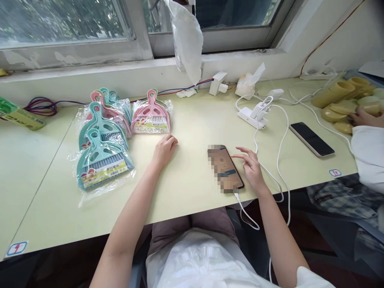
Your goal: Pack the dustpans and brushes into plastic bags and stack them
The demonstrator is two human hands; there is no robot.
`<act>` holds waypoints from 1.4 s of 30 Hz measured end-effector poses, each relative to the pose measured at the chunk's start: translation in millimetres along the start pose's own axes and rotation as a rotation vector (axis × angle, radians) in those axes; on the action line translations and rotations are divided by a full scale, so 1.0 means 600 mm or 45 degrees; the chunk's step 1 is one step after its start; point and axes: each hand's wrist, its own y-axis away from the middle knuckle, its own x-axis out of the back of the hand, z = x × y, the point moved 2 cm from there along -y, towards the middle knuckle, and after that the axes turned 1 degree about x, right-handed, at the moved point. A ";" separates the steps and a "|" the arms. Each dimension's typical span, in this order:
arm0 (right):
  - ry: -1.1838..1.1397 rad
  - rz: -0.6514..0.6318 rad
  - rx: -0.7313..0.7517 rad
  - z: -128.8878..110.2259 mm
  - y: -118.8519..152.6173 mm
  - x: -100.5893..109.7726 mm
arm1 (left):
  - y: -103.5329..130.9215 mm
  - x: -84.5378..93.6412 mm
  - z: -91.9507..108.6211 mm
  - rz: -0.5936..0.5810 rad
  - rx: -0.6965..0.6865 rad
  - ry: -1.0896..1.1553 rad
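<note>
My left hand (165, 149) rests on the table with its fingers curled in, just below a wrapped pink dustpan and brush set (152, 116); no object shows in it. To its left lie wrapped teal dustpan and brush sets (103, 154), overlapping in a pile with pink ones. My right hand (251, 168) hovers at the right edge of a smartphone (229, 168), fingers apart, the index finger pointing at the lit screen. Part of the phone is blurred out. A white charging cable (240, 202) is plugged into its lower end.
A white power strip (252, 117) with plugs and looping cables stands behind my right hand. A second phone (312, 139) lies dark further right. Beside yellow cylinders (337, 94), another person's hand (370, 118) is at work. A green-yellow package (22, 116) lies far left.
</note>
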 end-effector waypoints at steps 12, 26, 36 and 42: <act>0.212 0.028 0.122 0.001 -0.012 -0.008 | 0.000 -0.001 -0.001 0.008 -0.012 0.006; 0.285 -0.069 0.184 0.005 -0.031 -0.026 | 0.000 0.002 0.002 0.005 0.001 0.023; 0.241 0.002 0.189 0.004 -0.026 -0.020 | -0.001 0.002 0.002 0.021 -0.020 0.020; 0.260 -0.010 0.174 0.004 -0.027 -0.021 | -0.001 0.002 0.002 0.016 -0.009 0.034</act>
